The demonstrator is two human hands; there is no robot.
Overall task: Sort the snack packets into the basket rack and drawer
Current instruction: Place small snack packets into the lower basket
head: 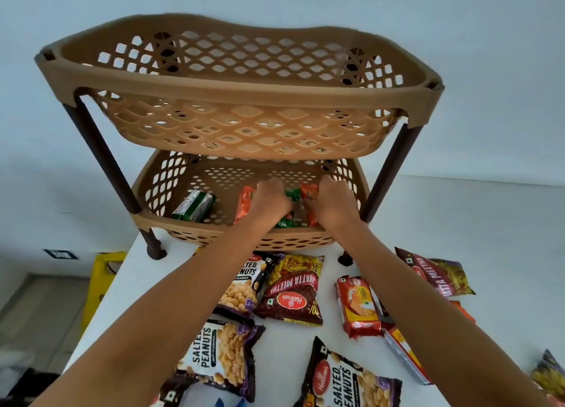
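Both my left hand [273,199] and right hand [331,203] are clamped on small orange-and-green packets [294,194] inside the lower basket [171,221]; yank back carelessly and they snag the upper basket [244,100], spilling out.

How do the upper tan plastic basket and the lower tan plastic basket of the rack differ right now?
The upper tan plastic basket appears to hold nothing, while the lower tan plastic basket holds a green packet and orange and green packets. Both hands, left hand and right hand, reach into the lower basket; none touches the upper one. Both share the same lattice walls and dark brown legs.
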